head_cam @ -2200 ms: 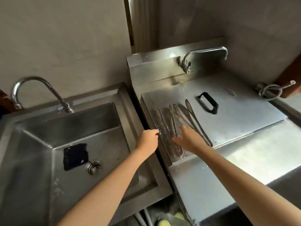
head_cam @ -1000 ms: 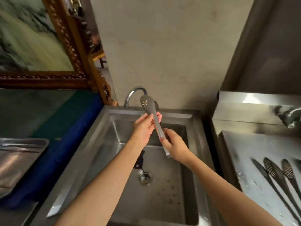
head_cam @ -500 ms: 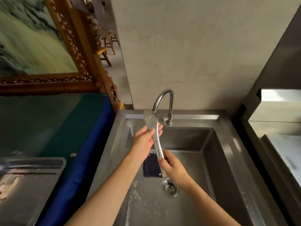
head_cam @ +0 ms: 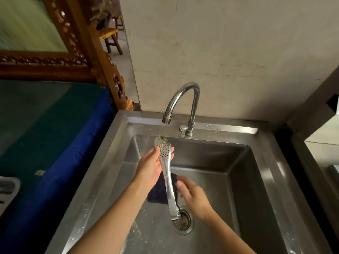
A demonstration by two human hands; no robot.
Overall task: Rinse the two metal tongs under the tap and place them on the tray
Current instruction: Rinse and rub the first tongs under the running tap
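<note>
The left hand grips the tongs just below their perforated head, palm turned toward 3 o'clock, fingers curled behind the metal and showing past its far edge. The tongs hang nearly upright over the sink, head at 12 o'clock under the spout of the tap, hinge end at 6 o'clock above the drain. The right hand sits just at 3 o'clock of the shaft, fingers loosely spread and not wrapped round it; motion blur hides whether the fingertips touch the metal.

A dark cloth lies on the basin floor behind the tongs. At 9 o'clock of the sink runs a blue-covered counter, and a carved wooden frame leans at 11 o'clock. A plain wall rises behind the tap.

The tray is cut off by the picture's edge at 9 o'clock, its contents unclear
</note>
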